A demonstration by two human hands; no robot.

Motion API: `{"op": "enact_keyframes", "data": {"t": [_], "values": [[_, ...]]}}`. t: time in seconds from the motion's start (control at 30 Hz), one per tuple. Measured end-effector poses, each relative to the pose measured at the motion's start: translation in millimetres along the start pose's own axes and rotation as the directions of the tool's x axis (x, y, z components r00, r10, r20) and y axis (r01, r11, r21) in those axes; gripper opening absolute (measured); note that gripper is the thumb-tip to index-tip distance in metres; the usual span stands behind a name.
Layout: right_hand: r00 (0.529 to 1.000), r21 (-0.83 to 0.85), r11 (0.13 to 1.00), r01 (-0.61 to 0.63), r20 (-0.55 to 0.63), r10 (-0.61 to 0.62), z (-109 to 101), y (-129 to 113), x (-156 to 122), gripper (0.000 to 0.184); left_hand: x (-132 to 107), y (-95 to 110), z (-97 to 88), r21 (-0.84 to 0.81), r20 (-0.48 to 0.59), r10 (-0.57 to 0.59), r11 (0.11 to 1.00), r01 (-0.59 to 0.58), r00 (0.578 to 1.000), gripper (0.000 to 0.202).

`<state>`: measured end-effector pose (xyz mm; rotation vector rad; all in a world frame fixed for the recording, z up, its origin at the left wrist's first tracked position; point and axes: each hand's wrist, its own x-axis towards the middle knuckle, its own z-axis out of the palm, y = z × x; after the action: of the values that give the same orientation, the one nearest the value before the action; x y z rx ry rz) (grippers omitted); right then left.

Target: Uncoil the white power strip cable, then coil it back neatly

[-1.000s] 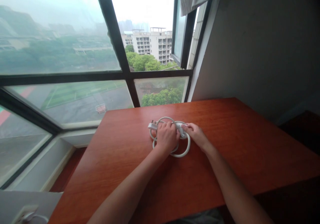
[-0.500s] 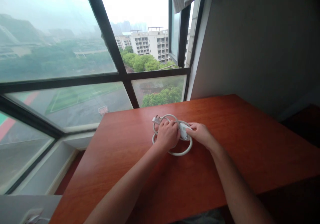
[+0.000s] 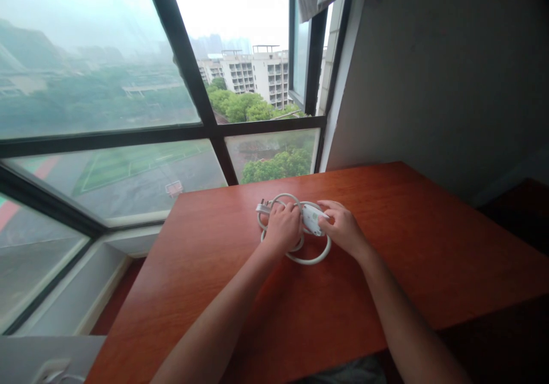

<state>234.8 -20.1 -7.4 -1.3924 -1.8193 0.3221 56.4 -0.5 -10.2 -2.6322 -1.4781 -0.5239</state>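
Observation:
A coiled white power cable (image 3: pixel 315 256) lies on the red-brown wooden table (image 3: pixel 429 246). Its plug (image 3: pixel 263 206) sticks out at the coil's far left. My left hand (image 3: pixel 283 228) presses down on the coil with its fingers curled over the loops. My right hand (image 3: pixel 344 229) pinches a white block-shaped end piece (image 3: pixel 311 219) that sits in the middle of the coil, fingers closed on it. Both forearms reach in from the bottom edge.
A large dark-framed window (image 3: pixel 206 126) stands just beyond the table's far edge. A grey wall (image 3: pixel 450 75) runs along the right. A white socket with a cable (image 3: pixel 51 372) shows at the bottom left corner, on a grey ledge.
My right hand has shifted its fingers round the white end piece and turned it so its flat face shows. The left hand stays on the coil. The view has drifted slightly.

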Motion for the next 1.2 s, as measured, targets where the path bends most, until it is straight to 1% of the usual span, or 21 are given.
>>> {"op": "enact_keyframes", "data": {"t": [0.1, 0.2, 0.27, 0.43, 0.53, 0.67, 0.8, 0.97, 1.03, 1.13, 1.2], "values": [[0.999, 0.02, 0.999, -0.036, 0.029, 0.035, -1.4, 1.6, -0.5, 0.022, 2.2, -1.7, 3.4, -0.024, 0.007, -0.004, 1.0, 0.005, 1.0, 0.023], [0.995, -0.026, 0.995, -0.101, -0.02, 0.101, -0.3, 2.4, -2.4, 0.02, 5.0, -1.1, 7.2, -0.009, 0.02, -0.004, 1.0, 0.004, 1.0, 0.024], [0.992, -0.065, 0.991, -0.12, -0.056, 0.116, 0.8, 2.4, -3.4, 0.019, 6.7, -0.3, 9.1, 0.022, 0.035, -0.004, 1.0, 0.003, 0.999, 0.024], [0.996, -0.066, 0.995, -0.075, -0.057, 0.072, -1.1, -0.6, -3.4, 0.018, 9.5, 0.1, 10.3, 0.037, 0.047, 0.006, 0.999, -0.008, 0.999, 0.022], [0.997, -0.037, 0.998, -0.057, -0.06, 0.055, -3.7, -2.5, -2.4, 0.017, 11.3, -0.2, 11.2, 0.016, 0.034, -0.032, 0.999, 0.032, 0.999, 0.02], [0.995, 0.003, 0.997, -0.082, -0.048, 0.082, -6.0, -1.9, -0.9, 0.02, 12.5, -1.7, 15.1, -0.034, -0.022, -0.106, 0.994, 0.105, 0.994, 0.018], [0.996, 0.038, 0.996, -0.079, -0.04, 0.081, -6.8, -0.1, 0.2, 0.021, 10.6, -6.0, 17.8, -0.083, -0.06, -0.099, 0.992, 0.094, 0.993, 0.021], [0.997, 0.127, 0.989, -0.073, -0.021, 0.076, -9.9, 1.1, 0.6, 0.019, 11.3, -11.9, 18.6, -0.107, -0.058, -0.081, 0.991, 0.075, 0.995, 0.023], [0.996, 0.21, 0.975, -0.076, -0.02, 0.082, -13.7, 2.9, 0.8, 0.018, 14.2, -14.0, 20.2, -0.104, -0.027, -0.099, 0.99, 0.096, 0.995, 0.024], [0.988, 0.362, 0.928, -0.094, -0.077, 0.131, -21.1, 6.9, 1.3, 0.021, 17.8, -15.4, 23.9, -0.087, 0.039, -0.137, 0.986, 0.14, 0.99, 0.025], [0.982, 0.431, 0.896, -0.103, -0.097, 0.159, -24.9, 8.5, 1.5, 0.022, 17.3, -14.1, 25.6, -0.07, 0.059, -0.115, 0.99, 0.119, 0.992, 0.024]]}}
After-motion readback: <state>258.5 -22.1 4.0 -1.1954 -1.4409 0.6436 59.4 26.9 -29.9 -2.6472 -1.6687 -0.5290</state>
